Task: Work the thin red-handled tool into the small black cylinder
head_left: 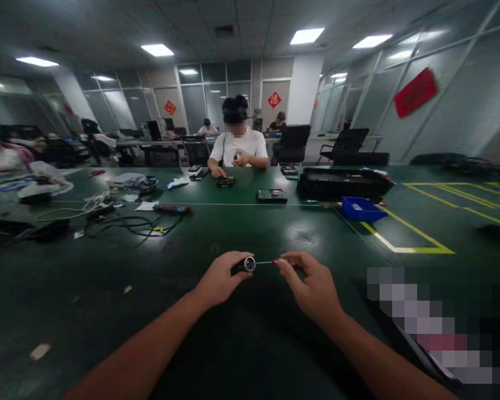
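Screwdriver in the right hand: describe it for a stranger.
Above the green table, find the camera wearer's right hand. It holds the screwdriver, whose thin shiny shaft and red collar set it apart from the silver-rimmed black tube in the left hand.

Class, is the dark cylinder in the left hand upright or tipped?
Tipped: the cylinder has its round, silver-rimmed end facing the camera, and its dark body shows beside that end, within the left hand.

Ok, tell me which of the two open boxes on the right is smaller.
The blue box, in front of the long black box; its colour and shorter length set it apart.
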Available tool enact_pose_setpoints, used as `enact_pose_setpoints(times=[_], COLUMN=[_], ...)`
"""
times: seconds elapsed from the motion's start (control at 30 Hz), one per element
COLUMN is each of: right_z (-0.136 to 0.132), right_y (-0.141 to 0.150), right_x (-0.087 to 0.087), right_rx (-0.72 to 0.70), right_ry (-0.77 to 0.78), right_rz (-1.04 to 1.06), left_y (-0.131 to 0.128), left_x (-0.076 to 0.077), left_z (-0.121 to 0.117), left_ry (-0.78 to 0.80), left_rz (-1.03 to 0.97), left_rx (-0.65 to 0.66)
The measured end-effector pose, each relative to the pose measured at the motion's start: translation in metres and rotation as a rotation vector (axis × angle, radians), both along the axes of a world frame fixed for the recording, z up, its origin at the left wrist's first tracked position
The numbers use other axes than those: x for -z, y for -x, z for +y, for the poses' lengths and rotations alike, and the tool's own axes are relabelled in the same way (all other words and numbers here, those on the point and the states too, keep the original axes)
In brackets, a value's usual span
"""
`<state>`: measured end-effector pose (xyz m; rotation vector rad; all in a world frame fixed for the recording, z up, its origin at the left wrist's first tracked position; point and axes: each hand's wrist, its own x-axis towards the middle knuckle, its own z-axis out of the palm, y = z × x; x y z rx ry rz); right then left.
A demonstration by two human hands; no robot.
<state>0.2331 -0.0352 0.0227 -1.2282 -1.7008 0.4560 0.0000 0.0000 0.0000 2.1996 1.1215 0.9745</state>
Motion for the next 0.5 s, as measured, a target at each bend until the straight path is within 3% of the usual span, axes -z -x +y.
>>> enact_pose_setpoints(times=[0.17,0.5], right_z=[-0.008,-0.008], right_y=[0.003,0.016], right_x=[-0.006,-0.013], right_rx=[-0.124,-0.027], right_ry=[-0.057,-0.055], right_rz=[-0.028,-0.045], left_y=[-0.001,0.000], left_x=[0.002,-0.001], left_z=[0.001,-0.001], left_ry=[-0.005,0.008], left_rz=[0.006,-0.011], left_rx=[0.026,0.005])
